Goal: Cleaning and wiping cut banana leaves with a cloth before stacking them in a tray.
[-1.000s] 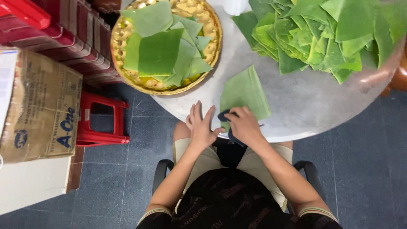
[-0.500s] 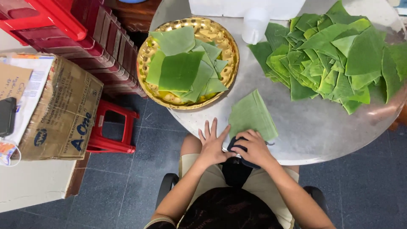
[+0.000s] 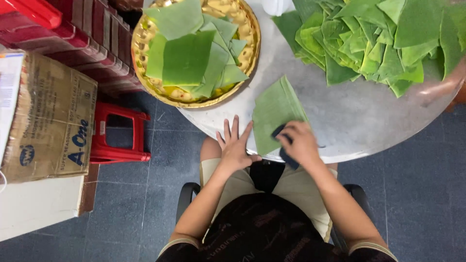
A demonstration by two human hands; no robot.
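Dark cloth (image 3: 286, 148) half-hidden under right hand (image 3: 302, 143)

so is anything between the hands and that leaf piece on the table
Nothing visible does. The left hand lies flat at the near left edge of the leaf piece, and the right hand presses a dark cloth onto its near end. The gold tray and leaf pile lie farther back.

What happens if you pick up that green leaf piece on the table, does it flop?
Probably floppy: the leaf piece lies thin and flat. Likely light, since the left hand pins its edge while the right hand rubs it with a dark cloth.
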